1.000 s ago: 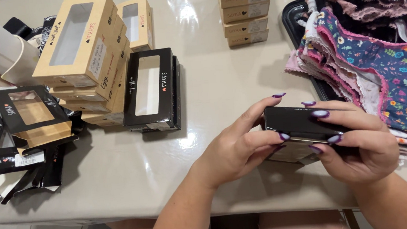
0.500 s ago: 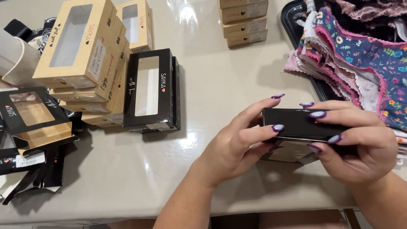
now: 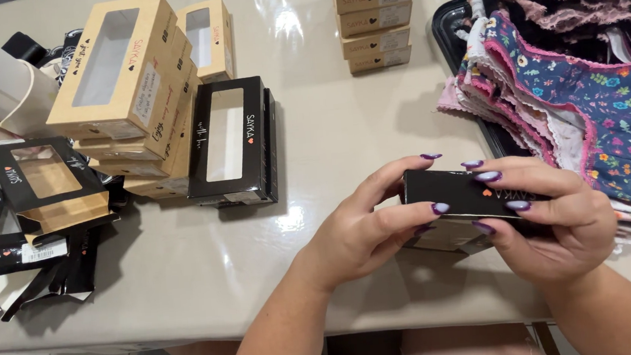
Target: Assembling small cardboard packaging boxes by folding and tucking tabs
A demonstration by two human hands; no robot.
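- Right now both hands hold one black box (image 3: 463, 191) just above the table (image 3: 342, 129), at its near edge, right of centre
- left hand (image 3: 362, 230): clenched on the box's left end, thumb on the near side, index finger arched over the top far corner
- right hand (image 3: 555, 221): grasping the right end, fingers spread flat along the top, thumb underneath
- The box's long axis runs left to right, tilted slightly down to the right, so each hand caps one short end and the box lies between the two palms
- Neither hand is clearly nearer; the right covers more of the box, the left pinches only the end
- Beneath the black panel a paler part of the box shows; I cannot tell whether it is a flap or an inner sleeve
- Just right of the right hand lies a pile of underwear (image 3: 590, 92), floral and pink, on a dark tray (image 3: 448, 25)
- Well apart to the left stand a black windowed box (image 3: 229, 143) and a stack of tan boxes (image 3: 133, 94); more tan boxes (image 3: 376, 16) at the far edge; flat black blanks (image 3: 9, 242) at far left
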